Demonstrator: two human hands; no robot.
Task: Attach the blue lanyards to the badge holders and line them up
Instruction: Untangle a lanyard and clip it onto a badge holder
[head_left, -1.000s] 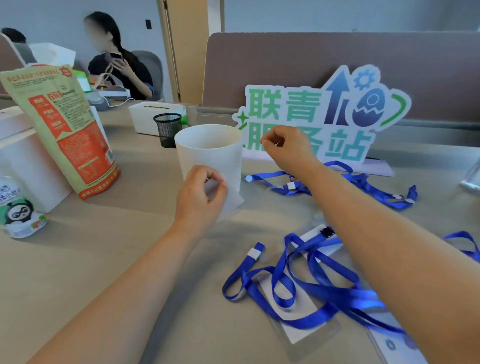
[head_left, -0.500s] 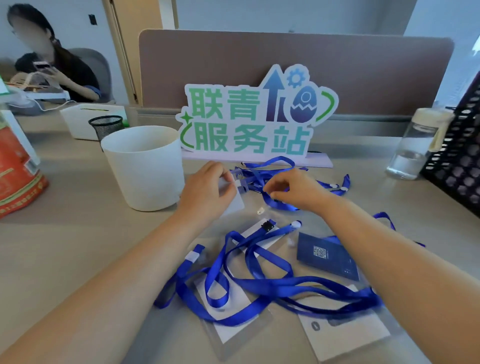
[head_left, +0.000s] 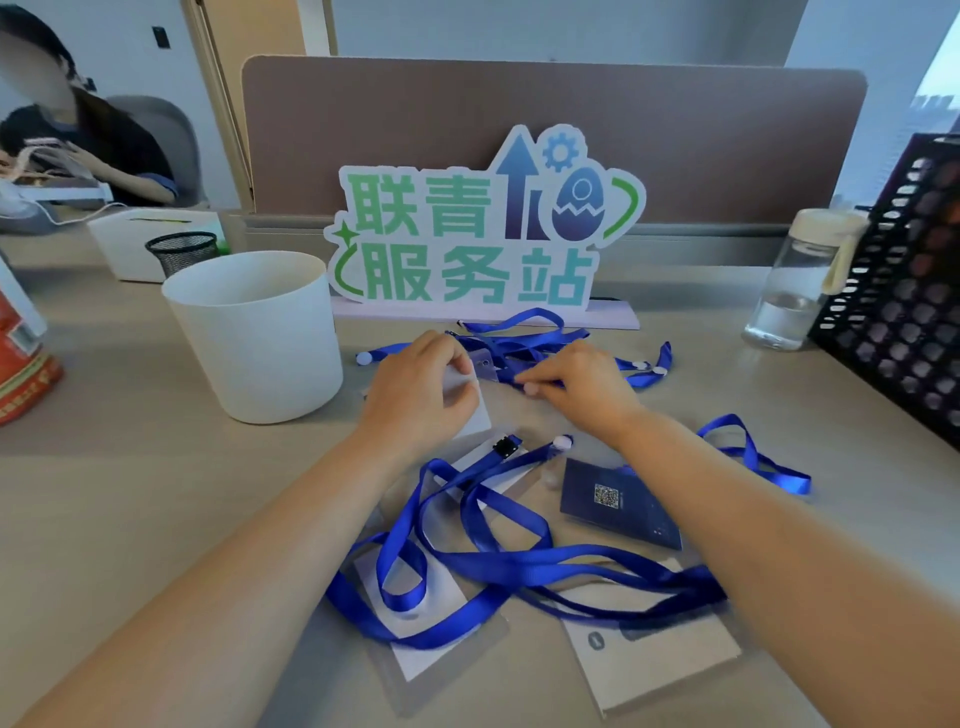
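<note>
Left hand (head_left: 415, 395) is curled round a holder (head_left: 470, 387), thumb down on its white insert, out past the middle of the desk (head_left: 130, 493) and toward the far edge, in front of the sign (head_left: 467, 234) and just right of the cup (head_left: 254, 332). Right hand (head_left: 582, 387) is right beside it, and its fingertips (head_left: 530, 387) are pinching a blue lanyard (head_left: 519, 338) out of the loose heap under the sign. I can't tell if I've got the clip end or just strap: it's too small and too blurred.

Here's what the join turns on. The holder's long axis runs near to far, leaning a little right, and its clear top tab pokes out past my left fingers toward the heap. The strap runs across it, left to right, along the far edge. My pinch sits just right of that tab, close but not touching, so the right hand is the nearer one to bring the end in, and I reckon it's a short sideways feed while the left keeps the tab steady.

By the near edge there's a tangle (head_left: 493, 561) of lanyards over more holders, one with a black clip (head_left: 505, 447) on it, plus a dark card (head_left: 618, 501). Nothing is lined up yet, and I'd say there's plenty left to do
</note>
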